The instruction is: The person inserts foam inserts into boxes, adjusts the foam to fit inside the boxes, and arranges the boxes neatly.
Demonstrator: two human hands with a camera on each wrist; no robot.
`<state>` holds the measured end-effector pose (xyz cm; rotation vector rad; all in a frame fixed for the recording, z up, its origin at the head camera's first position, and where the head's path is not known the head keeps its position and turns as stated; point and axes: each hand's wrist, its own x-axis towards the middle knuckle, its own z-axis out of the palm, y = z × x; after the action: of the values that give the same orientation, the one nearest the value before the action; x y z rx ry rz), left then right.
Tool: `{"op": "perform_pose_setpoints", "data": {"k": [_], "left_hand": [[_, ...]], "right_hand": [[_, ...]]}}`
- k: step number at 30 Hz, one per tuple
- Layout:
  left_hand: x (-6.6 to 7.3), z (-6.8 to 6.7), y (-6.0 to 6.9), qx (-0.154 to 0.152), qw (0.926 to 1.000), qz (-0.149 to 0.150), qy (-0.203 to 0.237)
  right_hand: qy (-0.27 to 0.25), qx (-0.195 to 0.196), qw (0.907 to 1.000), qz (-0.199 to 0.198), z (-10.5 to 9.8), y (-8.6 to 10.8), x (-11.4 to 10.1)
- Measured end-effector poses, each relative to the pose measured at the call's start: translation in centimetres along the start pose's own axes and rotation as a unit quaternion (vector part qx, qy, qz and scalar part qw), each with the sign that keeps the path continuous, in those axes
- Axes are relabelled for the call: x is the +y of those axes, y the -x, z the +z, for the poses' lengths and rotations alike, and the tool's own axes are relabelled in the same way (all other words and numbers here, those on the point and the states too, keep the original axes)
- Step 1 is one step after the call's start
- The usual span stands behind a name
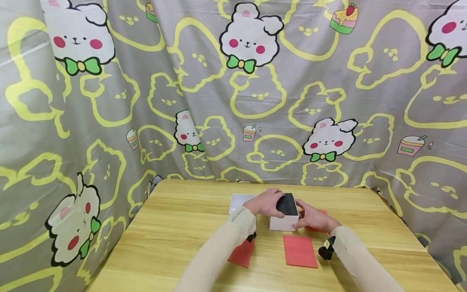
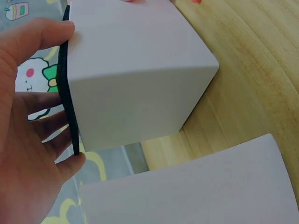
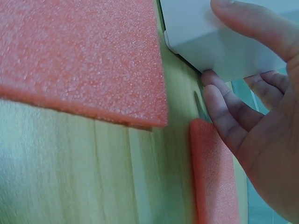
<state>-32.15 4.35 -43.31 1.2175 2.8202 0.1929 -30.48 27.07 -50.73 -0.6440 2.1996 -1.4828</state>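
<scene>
A white box (image 1: 283, 224) stands on the table, with a thin black sheet (image 1: 287, 204), apparently foam, across its top. My left hand (image 1: 268, 202) reaches over that top from the left. In the left wrist view, its thumb and little finger (image 2: 72, 163) hold the black sheet (image 2: 69, 100) at opposite edges, and the other fingers are partly hidden behind it. On the right side of the box, my right hand (image 1: 314, 217) grips the wall, thumb on the near face (image 3: 196, 46) and fingers around the side and lower edge.
Left of the box is a second white box or lid (image 1: 240, 199), partly covered by my left forearm. Red foam sheets lie about the table: one in front (image 1: 300, 251), one under my left forearm (image 1: 241, 254), one behind my right hand (image 1: 322, 214). A patterned curtain (image 1: 255, 101) hangs behind.
</scene>
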Motion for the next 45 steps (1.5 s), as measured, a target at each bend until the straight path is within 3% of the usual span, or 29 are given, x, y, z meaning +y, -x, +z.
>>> {"op": "perform_pose_setpoints", "data": {"k": [12, 27, 34, 45], "left_hand": [[-0.3, 0.7, -0.5, -0.012, 0.9997, -0.007, 0.021], [-0.4, 1.2, -0.4, -0.006, 0.9988, -0.005, 0.047], [-0.3, 1.3, -0.4, 0.005, 0.9995, 0.013, 0.028], [0.0, 1.6, -0.6, 0.013, 0.9998, 0.013, -0.002]], "right_hand": [[0.015, 0.009, 0.9997, 0.018, 0.0, 0.2, -0.3], [0.005, 0.005, 1.0000, 0.001, 0.1, 0.2, -0.2], [0.005, 0.008, 0.9999, 0.003, 0.1, 0.2, -0.3], [-0.010, 0.001, 0.9999, 0.007, 0.1, 0.2, -0.4]]}}
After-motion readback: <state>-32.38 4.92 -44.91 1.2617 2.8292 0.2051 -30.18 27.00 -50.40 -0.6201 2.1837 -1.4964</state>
